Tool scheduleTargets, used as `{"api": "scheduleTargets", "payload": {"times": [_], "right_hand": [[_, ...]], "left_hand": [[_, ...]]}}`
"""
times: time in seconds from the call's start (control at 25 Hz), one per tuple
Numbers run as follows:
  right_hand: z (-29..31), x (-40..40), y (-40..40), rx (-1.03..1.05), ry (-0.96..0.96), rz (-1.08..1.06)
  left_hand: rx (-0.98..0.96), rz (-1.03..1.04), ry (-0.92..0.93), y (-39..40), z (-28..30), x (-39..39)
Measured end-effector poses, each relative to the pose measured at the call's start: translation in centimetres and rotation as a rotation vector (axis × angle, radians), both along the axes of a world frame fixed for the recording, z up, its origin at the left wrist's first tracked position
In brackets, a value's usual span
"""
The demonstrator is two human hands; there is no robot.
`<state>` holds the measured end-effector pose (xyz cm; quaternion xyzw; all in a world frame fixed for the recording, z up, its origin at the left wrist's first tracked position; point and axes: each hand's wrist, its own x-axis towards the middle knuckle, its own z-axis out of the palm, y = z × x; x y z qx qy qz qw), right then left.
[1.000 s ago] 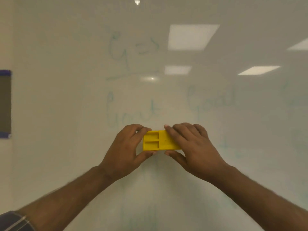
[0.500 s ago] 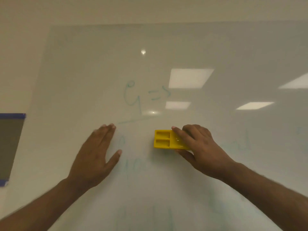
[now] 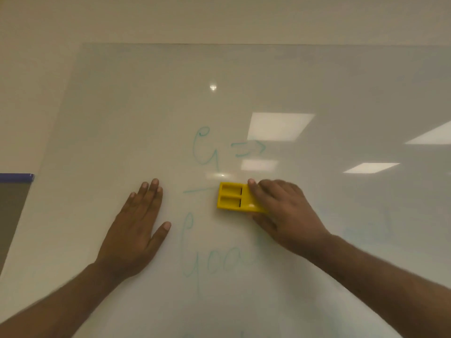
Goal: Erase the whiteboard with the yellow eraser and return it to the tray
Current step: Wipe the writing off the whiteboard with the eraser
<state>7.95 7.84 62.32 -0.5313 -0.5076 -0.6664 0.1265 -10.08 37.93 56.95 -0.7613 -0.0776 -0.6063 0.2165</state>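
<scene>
The whiteboard (image 3: 146, 106) fills the view and carries faint teal writing (image 3: 210, 150): a letter with an arrow above, an underline, and a word below. My right hand (image 3: 283, 211) presses the yellow eraser (image 3: 234, 197) flat against the board, right at the underline's right end; fingers cover the eraser's right half. My left hand (image 3: 139, 228) lies flat on the board to the eraser's left, fingers spread, holding nothing. No tray is in view.
The board's top edge meets a beige wall (image 3: 219, 18). At the far left a dark panel with a purple-blue top strip (image 3: 17, 178) borders the board. Ceiling lights reflect on the board's right side (image 3: 278, 126).
My left hand let go of the eraser and went flat on the board to the left. My right hand alone now holds the eraser, higher up among the writing. The view tilted upward.
</scene>
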Motion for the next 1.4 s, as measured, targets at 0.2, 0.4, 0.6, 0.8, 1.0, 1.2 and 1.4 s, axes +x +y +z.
{"api": "scheduleTargets", "payload": {"times": [0.2,0.4,0.6,0.8,1.0,1.2,1.4], "right_hand": [[4.9,0.8,-1.8,0.005,-0.090,-0.136],[6.1,-1.9,3.5,0.216,0.094,0.008],[3.2,0.1,1.7,-0.081,-0.232,-0.084],[9.3,-1.8,3.4,0.322,0.179,-0.071],[4.1,-3.5,7.2,-0.004,-0.115,-0.036],[8.0,-1.7,3.8,0.268,-0.046,-0.134],[10.9,-5.6,9.6,0.287,0.174,-0.035]], "left_hand": [[0.041,-0.019,-0.017,0.3,-0.7,0.1],[0.040,-0.036,-0.032,0.4,-0.3,-0.1],[0.048,-0.034,-0.031,0.3,-0.4,-0.1],[0.045,-0.028,-0.031,0.6,-0.4,0.0],[0.050,-0.023,-0.032,0.6,-0.6,0.1],[0.053,-0.019,-0.034,0.5,-0.6,0.1],[0.060,-0.028,-0.026,1.0,-0.8,0.2]]}}
